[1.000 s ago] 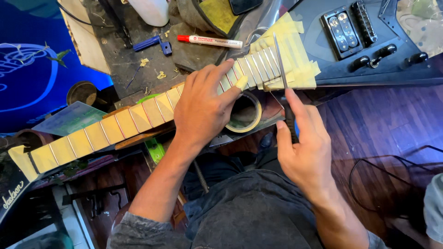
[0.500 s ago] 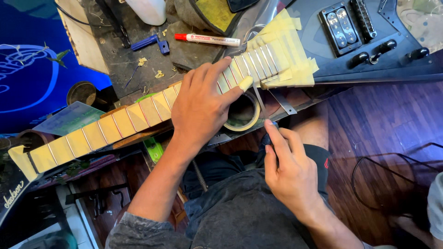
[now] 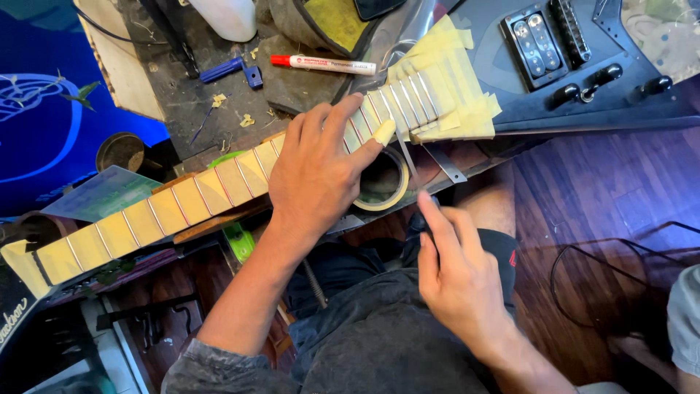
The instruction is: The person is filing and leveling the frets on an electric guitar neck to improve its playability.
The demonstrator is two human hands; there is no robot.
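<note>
Our left hand (image 3: 317,175) presses flat, fingers spread, on the taped guitar neck (image 3: 182,201) lying across the worktop (image 3: 189,95) — beside the tape roll (image 3: 383,182). Our right hand (image 3: 456,273) pinches a thin metal file (image 3: 410,164) — its tip touching the frets.

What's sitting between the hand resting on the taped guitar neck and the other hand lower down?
In the head view, a yellowish masking tape roll lies between left hand and right hand.
</note>
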